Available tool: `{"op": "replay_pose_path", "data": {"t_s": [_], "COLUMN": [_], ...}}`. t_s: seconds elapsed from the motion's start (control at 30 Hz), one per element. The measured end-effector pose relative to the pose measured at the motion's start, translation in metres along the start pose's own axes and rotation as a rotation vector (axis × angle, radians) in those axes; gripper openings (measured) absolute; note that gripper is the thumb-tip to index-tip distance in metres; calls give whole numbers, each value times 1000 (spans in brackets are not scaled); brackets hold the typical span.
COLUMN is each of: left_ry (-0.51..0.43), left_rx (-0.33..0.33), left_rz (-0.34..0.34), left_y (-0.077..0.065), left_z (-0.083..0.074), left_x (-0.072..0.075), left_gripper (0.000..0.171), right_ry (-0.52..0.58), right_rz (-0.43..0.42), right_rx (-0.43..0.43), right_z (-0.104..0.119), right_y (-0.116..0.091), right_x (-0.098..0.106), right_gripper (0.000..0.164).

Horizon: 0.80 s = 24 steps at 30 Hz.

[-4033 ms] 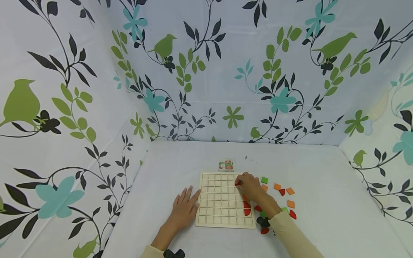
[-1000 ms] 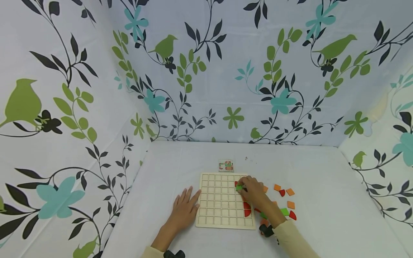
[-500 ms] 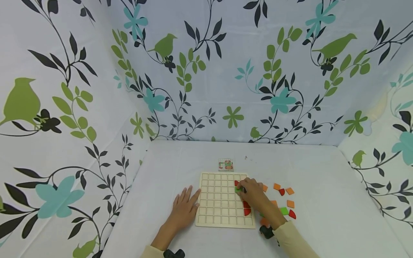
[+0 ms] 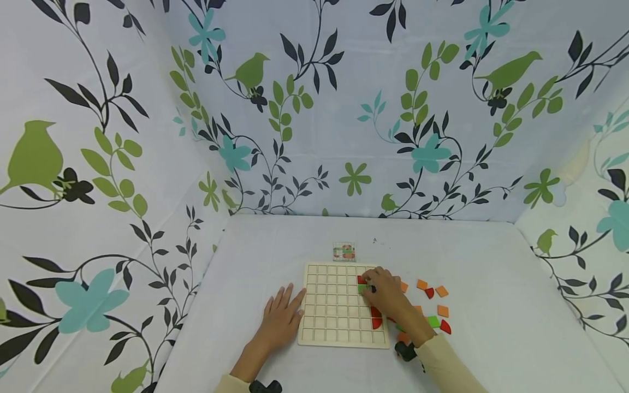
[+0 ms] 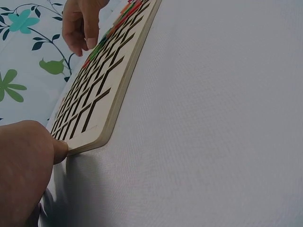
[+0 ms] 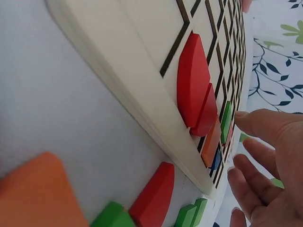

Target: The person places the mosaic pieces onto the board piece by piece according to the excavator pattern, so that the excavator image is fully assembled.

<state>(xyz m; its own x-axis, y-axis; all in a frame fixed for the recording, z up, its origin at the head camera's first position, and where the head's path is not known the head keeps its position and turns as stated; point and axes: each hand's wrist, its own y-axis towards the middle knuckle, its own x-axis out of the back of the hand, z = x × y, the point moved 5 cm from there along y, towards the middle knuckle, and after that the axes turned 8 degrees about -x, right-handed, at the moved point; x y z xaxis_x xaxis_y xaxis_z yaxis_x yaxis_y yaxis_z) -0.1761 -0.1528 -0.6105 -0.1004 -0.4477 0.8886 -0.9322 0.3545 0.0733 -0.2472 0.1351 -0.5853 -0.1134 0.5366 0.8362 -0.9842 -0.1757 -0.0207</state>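
A wooden grid board (image 4: 326,316) lies on the white table. My left hand (image 4: 280,322) rests flat beside it, fingers straight and spread, fingertips at its left edge. Over the board's right side hovers my right hand (image 4: 385,292); in the right wrist view its thumb and fingers stand apart with nothing between them. A green square (image 6: 226,123) sits in the grid just by the thumb tip. A red quarter-round piece (image 4: 361,279) sits in the cell above the green one. Nearer the front are two red pieces (image 6: 193,80), an orange piece (image 6: 211,142) and a bit of blue (image 6: 216,160).
Right of the board several loose pieces are scattered: orange squares (image 4: 443,311), a green square (image 4: 433,322) and red quarter-rounds (image 4: 445,326). A small pattern card (image 4: 344,251) lies behind the board. Bird-and-leaf cloth (image 4: 314,136) hangs around the table.
Four seconds ago my right hand held a red piece at the board; that piece now sits in a cell. The green square it then pinched is now let go below it. Left hand unmoved.
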Motion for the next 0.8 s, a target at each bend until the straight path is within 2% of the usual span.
{"op": "replay_pose_path", "data": {"t_s": [0.1, 0.2, 0.63, 0.8], "left_ry": [3, -2, 0, -3], "left_rx": [5, 5, 2, 4], "left_rz": [1, 0, -13, -13], "left_y": [0, 0, 0, 0], "left_z": [0, 0, -2, -2], "left_x": [-1, -1, 0, 0], "left_gripper": [52, 52, 51, 51], "right_ry": [0, 8, -23, 7], "right_rz": [0, 18, 3, -16], "right_rx": [-13, -18, -18, -22], "right_z": [1, 2, 5, 3], "right_y": [3, 4, -3, -2], "right_x": [1, 0, -6, -5], "right_gripper": [44, 50, 41, 41]}}
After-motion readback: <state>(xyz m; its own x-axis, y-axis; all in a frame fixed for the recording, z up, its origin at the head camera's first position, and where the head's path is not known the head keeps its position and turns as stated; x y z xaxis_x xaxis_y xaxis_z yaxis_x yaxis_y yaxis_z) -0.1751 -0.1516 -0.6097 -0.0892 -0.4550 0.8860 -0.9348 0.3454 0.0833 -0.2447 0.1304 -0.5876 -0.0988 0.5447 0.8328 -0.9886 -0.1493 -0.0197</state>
